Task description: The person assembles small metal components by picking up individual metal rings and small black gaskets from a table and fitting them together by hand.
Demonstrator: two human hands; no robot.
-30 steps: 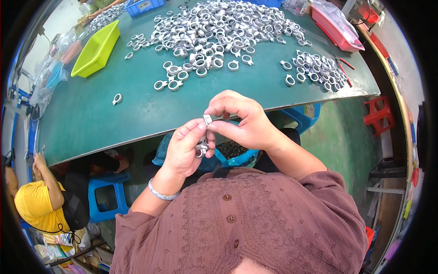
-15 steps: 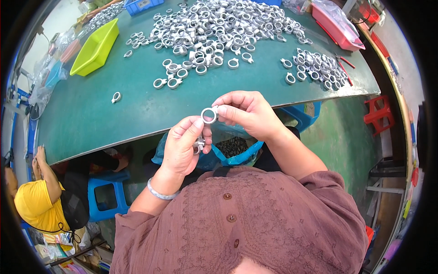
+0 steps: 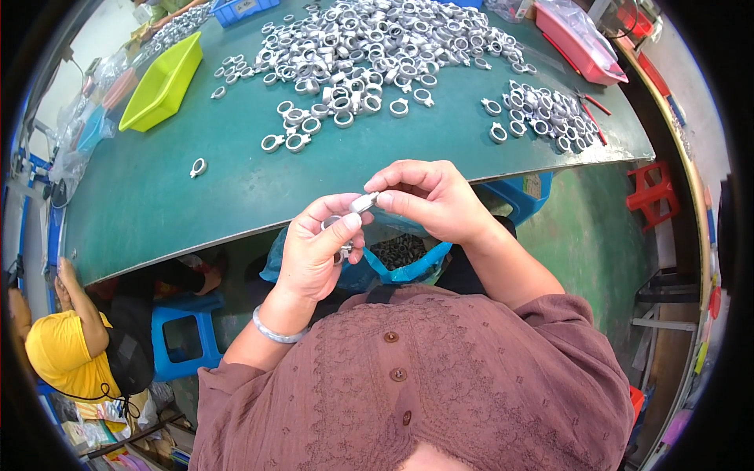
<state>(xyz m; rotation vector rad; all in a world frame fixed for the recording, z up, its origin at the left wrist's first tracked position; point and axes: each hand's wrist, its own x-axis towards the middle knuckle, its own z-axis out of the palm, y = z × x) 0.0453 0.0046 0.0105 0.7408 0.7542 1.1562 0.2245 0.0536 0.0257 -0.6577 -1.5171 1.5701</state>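
Observation:
Above my lap, just off the near table edge, I hold a silver metal ring (image 3: pixel 363 203) between both hands, tilted nearly edge-on. The thumb and fingers of my right hand (image 3: pixel 441 202) pinch the small lug on its side. My left hand (image 3: pixel 310 253) is closed, its fingertips at the ring's other side, and more metal rings (image 3: pixel 344 253) of the same sort sit within its fingers, partly hidden. On the green table (image 3: pixel 228 188) ahead lies a large heap of such rings (image 3: pixel 377 43), with a smaller pile (image 3: pixel 550 114) to the right.
A lime-green tray (image 3: pixel 163 82) stands at the left and a pink bin (image 3: pixel 577 43) at the far right. Red-handled pliers (image 3: pixel 598 105) lie beside the small pile. Below my hands hangs a blue bag (image 3: pixel 420 271) with dark small pieces. A person in yellow (image 3: pixel 67 345) is at the left.
The ring between my hands has turned from face-on to nearly edge-on. Another ring now shows behind my left thumb.

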